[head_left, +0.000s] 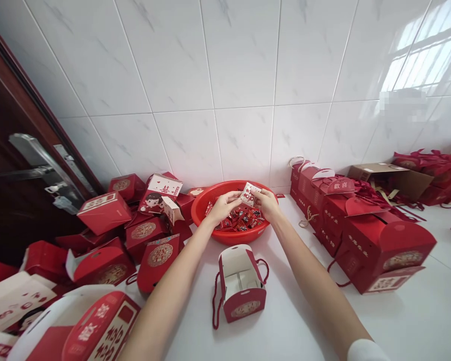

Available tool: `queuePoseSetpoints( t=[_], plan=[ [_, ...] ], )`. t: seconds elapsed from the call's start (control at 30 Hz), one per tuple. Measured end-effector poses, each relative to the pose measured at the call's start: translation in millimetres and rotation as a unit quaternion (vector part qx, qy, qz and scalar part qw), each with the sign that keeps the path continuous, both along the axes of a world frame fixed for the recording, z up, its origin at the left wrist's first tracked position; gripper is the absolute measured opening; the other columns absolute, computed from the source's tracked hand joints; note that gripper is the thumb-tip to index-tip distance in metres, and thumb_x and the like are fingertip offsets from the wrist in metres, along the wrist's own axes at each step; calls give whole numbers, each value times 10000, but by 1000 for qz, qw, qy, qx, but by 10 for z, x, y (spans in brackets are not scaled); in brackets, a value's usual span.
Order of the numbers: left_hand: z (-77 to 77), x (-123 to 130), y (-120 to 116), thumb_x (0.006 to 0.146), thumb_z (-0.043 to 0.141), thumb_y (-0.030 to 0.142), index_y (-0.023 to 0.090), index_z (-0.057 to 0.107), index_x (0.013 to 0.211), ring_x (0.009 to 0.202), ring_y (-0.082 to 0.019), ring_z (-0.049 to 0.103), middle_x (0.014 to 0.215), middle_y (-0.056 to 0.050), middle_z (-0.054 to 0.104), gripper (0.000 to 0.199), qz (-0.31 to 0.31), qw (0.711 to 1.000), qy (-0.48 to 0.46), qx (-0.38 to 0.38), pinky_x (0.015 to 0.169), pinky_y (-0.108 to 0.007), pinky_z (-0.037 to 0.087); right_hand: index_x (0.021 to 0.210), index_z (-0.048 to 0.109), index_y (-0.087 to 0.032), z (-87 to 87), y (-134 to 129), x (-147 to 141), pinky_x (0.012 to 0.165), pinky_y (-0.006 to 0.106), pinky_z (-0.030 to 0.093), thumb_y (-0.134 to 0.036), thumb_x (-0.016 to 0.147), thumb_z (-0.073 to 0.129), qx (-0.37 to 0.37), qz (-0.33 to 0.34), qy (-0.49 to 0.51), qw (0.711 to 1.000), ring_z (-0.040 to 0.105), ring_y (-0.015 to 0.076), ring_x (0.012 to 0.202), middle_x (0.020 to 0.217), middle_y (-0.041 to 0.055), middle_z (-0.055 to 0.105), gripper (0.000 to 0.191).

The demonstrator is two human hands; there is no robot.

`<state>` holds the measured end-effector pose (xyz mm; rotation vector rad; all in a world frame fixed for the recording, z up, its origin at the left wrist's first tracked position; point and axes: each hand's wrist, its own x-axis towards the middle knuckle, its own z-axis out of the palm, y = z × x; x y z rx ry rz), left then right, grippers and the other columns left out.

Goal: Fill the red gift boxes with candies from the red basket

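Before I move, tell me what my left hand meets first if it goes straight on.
Your left hand would meet the small packet, then probably the right hand; exact depth is unclear.

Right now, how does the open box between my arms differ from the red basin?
The box has straight sides and rope handles; the basin is rounded, without any. The box shows bare white inside; the basin holds red wrapped pieces. Both are red outside and open on top.

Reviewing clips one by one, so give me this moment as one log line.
right hand holds white packet | left hand at its edge | red packets in basket below | open box nearer the person
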<state>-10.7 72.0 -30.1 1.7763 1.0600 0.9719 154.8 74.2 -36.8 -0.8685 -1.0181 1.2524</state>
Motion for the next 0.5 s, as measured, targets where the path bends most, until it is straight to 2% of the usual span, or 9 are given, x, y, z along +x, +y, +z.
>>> queuePoseSetpoints(
  t=[0.07, 0.13, 0.2, 0.27, 0.37, 0.43, 0.5],
  plan=[
    [-28, -6, 32, 931, 508, 232, 140, 622, 1256, 1180, -247, 673, 1341, -152, 676, 356, 42, 995, 87, 14, 1004, -365, 529, 809, 624, -181, -32, 50, 4, 660, 287, 553, -422, 678, 796, -14, -22, 40, 999, 680, 176, 695, 754, 30, 718, 323],
    [-68, -19, 60, 891, 532, 182, 136, 683, 1144, 1156, -271, 682, 1237, -154, 728, 299, 54, 987, 153, 9, 1014, -380, 512, 788, 607, -190, -60, 79, 14, 637, 273, 544, -402, 677, 791, -22, -36, 74, 996, 669, 163, 668, 730, 15, 708, 302],
    [-115, -32, 72, 799, 625, 154, 146, 735, 974, 1087, -311, 703, 1077, -141, 776, 207, 46, 978, 206, -2, 986, -397, 514, 775, 604, -191, -85, 97, 16, 627, 267, 544, -376, 672, 791, -27, -42, 101, 994, 659, 155, 648, 713, 6, 703, 283],
    [-155, -34, 68, 676, 729, 137, 170, 744, 822, 956, -329, 728, 895, -103, 788, 151, 26, 966, 258, -14, 887, -388, 540, 773, 611, -189, -107, 111, 7, 616, 261, 547, -349, 665, 793, -31, -44, 122, 991, 657, 152, 638, 705, 2, 704, 266],
    [-183, -19, 54, 529, 801, 104, 191, 720, 684, 768, -296, 720, 691, -37, 741, 194, 1, 952, 306, -22, 736, -334, 538, 770, 633, -183, -127, 133, -8, 586, 255, 550, -314, 660, 786, -41, -45, 141, 988, 655, 153, 621, 696, 3, 711, 230],
    [-180, -8, 54, 563, 797, 128, 190, 731, 719, 767, -274, 714, 707, -31, 741, 180, 18, 950, 311, -8, 735, -313, 526, 757, 643, -183, -124, 142, -12, 550, 248, 540, -293, 663, 770, -46, -50, 150, 986, 645, 151, 594, 673, -1, 708, 193],
    [-166, -3, 61, 675, 767, 189, 181, 754, 886, 865, -265, 716, 855, -62, 773, 211, 61, 953, 296, 19, 795, -309, 520, 741, 645, -187, -111, 142, -11, 516, 234, 523, -257, 659, 753, -48, -58, 158, 985, 632, 143, 569, 652, -11, 702, 153]
  ],
)
